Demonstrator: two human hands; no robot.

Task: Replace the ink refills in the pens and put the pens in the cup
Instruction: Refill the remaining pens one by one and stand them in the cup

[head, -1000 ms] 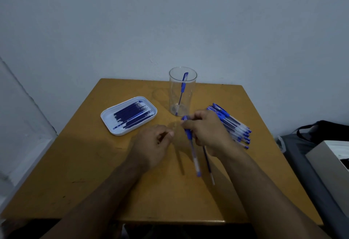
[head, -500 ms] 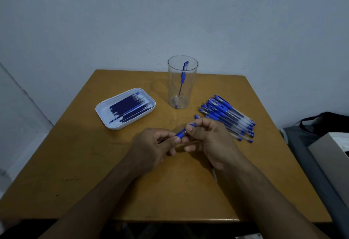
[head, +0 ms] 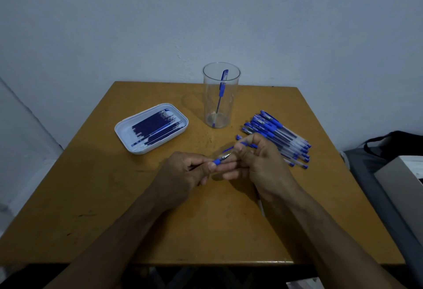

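Note:
Over the middle of the wooden table point(head: 96, 192), my left hand point(head: 185, 174) pinches a blue pen tip section point(head: 220, 160) with a metal point. My right hand point(head: 261, 165) grips a blue pen cap point(head: 248, 144), and a pale pen barrel point(head: 261, 206) sticks out under its wrist. A clear plastic cup point(head: 220, 96) stands at the back with one blue pen point(head: 221, 87) in it. A pile of blue pens point(head: 278, 136) lies right of the hands. A white tray point(head: 128, 128) at the left holds several dark ink refills point(head: 155, 127).
A small blue piece point(head: 238, 137) lies on the table near the pen pile. A blue-grey wall stands behind the table. At the right edge are a dark bag point(head: 398, 144) and a pale box point(head: 402, 181) beside the table.
A second ago my right hand held the pen upright over the table. Both hands then came together on it, and now the blue tip section sits in my left fingers, apart from my right hand.

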